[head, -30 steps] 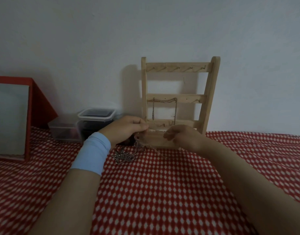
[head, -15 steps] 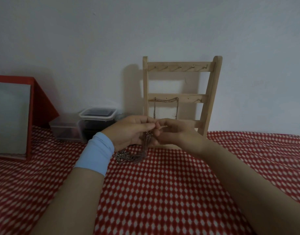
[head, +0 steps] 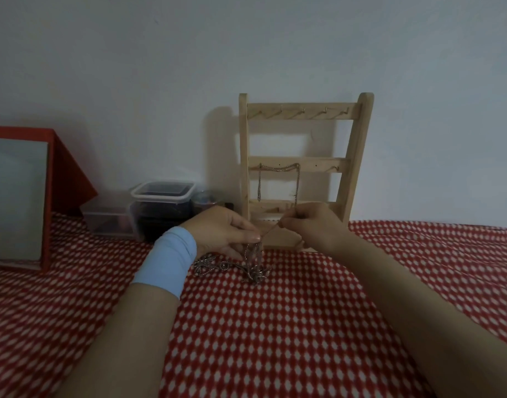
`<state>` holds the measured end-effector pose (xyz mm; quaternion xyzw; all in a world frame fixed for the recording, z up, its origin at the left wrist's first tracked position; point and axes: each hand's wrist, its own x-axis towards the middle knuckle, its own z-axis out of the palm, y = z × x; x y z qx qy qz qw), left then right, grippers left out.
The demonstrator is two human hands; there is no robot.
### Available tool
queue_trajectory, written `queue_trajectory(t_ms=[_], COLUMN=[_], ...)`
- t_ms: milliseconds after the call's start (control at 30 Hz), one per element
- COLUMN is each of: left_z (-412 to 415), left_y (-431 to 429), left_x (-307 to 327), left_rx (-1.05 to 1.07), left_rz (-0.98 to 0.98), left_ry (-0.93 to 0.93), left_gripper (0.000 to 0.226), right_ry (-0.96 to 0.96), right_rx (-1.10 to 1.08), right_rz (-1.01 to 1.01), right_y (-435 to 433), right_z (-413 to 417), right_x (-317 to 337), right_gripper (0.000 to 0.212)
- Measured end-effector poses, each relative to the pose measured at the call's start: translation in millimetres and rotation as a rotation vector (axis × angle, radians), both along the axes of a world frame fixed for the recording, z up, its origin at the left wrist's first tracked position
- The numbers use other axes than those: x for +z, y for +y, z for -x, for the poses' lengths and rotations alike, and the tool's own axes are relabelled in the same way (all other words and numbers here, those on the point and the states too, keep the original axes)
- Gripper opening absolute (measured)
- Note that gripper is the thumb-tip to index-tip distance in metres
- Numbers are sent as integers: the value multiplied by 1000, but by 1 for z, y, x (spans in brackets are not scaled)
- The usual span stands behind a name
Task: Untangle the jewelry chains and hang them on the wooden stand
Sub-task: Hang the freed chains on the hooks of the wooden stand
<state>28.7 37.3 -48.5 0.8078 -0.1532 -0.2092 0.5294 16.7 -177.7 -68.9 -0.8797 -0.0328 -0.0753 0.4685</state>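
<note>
A wooden stand [head: 358,156] with three hooked rails leans against the wall. One chain [head: 278,169] hangs from its middle rail. In front of the stand, my left hand [head: 220,232] pinches a bunch of tangled silver chains [head: 253,267] whose lower part lies on the cloth. My right hand [head: 309,225] pinches one thin strand pulled taut up and to the right from that bunch. A pendant [head: 205,265] lies on the cloth under my left wrist, which wears a light blue band.
A red-and-white checked cloth [head: 275,326] covers the surface. Clear plastic boxes [head: 160,205] and a small jar [head: 205,199] stand at the back left beside the stand. A red-framed mirror [head: 20,196] stands at the far left.
My hands met in front of the stand, then moved apart. My right hand has drawn one strand out to the right while my left hand holds the bunch lower, near the cloth.
</note>
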Motion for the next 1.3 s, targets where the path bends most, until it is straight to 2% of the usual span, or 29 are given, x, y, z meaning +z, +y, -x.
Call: queue_trajectory(t_ms=[100, 167, 233, 333, 467, 567, 667, 867, 1000, 1167, 1300], left_z=[-2, -2, -1, -2, -3, -4, -4, -5, -5, 0, -3], left_y=[-1, -3, -5, -9, -10, -8, -10, -16, -18, -17, -18], left_x=[-4, -5, -4, -4, -4, -4, -6, -12, -8, -3, -8], left_rx=[67, 69, 70, 80, 69, 54, 55, 54, 140, 72, 146], left_rz=[27, 74, 108, 97, 15, -38, -96, -90, -131, -157, -4], left_ry=[-9, -3, -7, -73, -196, -280, -378, -423, -551, -383, -283], left_gripper=[14, 13, 13, 12, 9, 6, 4, 8, 10, 19, 18], right_ry=[-79, -186, -225, -104, -3, 103, 207, 318, 364, 380, 359], right_rx=[-23, -28, 7, 138, 220, 228, 196, 178, 154, 192, 211], right_rz=[158, 278, 216, 164, -28, -119, -120, -203, -304, -564, -611], right_y=[-1, 3, 10, 18, 15, 11, 10, 10, 10, 11, 10], right_z=[2, 5, 10, 16, 17, 18, 18, 16, 14, 11, 12], right_x=[-1, -1, 3, 7, 7, 10, 11, 7, 3, 0, 0], right_gripper=[9, 18, 12, 22, 8, 7, 9, 15, 21, 20, 18])
